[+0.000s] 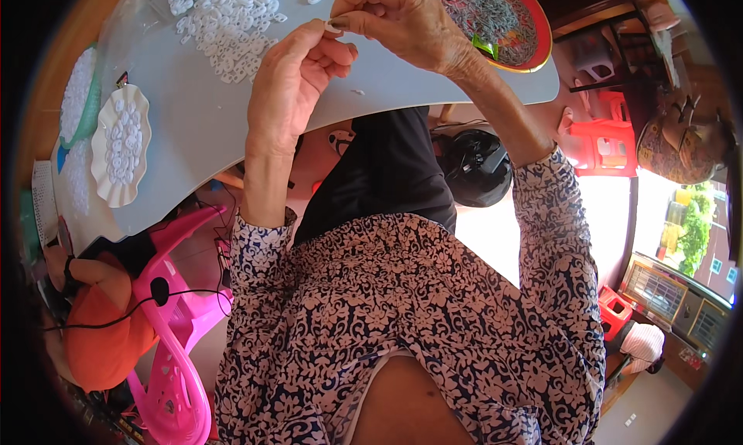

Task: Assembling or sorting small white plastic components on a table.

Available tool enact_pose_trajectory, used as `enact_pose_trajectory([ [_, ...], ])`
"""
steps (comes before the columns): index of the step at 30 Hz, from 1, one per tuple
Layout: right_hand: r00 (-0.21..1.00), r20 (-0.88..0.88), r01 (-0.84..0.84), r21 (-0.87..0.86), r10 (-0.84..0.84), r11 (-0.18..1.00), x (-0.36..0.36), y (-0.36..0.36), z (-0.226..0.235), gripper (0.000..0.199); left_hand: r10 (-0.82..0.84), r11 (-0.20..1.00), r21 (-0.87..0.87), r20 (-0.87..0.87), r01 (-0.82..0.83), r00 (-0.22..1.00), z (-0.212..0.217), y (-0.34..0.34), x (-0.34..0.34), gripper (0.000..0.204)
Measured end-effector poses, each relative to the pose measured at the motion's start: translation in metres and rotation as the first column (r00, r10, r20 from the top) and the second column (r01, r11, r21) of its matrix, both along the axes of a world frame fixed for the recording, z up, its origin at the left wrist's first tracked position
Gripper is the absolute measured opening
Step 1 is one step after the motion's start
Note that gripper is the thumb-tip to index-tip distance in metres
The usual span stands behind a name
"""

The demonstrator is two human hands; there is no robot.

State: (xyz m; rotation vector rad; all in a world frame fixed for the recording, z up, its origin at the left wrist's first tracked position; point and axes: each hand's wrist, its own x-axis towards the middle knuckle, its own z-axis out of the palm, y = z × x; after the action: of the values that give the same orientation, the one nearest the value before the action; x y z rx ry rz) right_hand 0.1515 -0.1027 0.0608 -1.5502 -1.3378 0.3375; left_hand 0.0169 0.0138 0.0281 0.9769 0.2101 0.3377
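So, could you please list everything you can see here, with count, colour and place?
Small white piece: one, white, pinched between the fingertips of both hands.
Loose small pieces: one heap, white, top of the table.
Table: one, grey, upper half.
Scalloped dish: one, cream, holding white pieces, left on the table.
Round tray: one, red-rimmed, filled with grey bits, top right.
Plastic chair: one, pink, lower left.
Stool: one, red, right.
Fan: one, black, on the floor under the table.
Left hand: one, above the table edge.
Right hand: one, top centre.
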Motion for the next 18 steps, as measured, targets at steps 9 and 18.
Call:
enact_pose_trajectory([
  [9, 1.0, 0.01, 0.012, 0.032, -0.012, 0.999, 0.012, 0.001, 0.018, 0.011, -0.091, 0.984, -0.142, 0.103, 0.105, 0.991, -0.007, 0.01, 0.003, 0.02],
  [18, 0.874, 0.485, 0.043, -0.119, 0.02, 0.992, 0.041, -0.005, -0.011, 0.011, 0.211, 0.936, 0.295, -0.025, -0.194, 0.977, -0.018, -0.002, -0.012, 0.016],
])
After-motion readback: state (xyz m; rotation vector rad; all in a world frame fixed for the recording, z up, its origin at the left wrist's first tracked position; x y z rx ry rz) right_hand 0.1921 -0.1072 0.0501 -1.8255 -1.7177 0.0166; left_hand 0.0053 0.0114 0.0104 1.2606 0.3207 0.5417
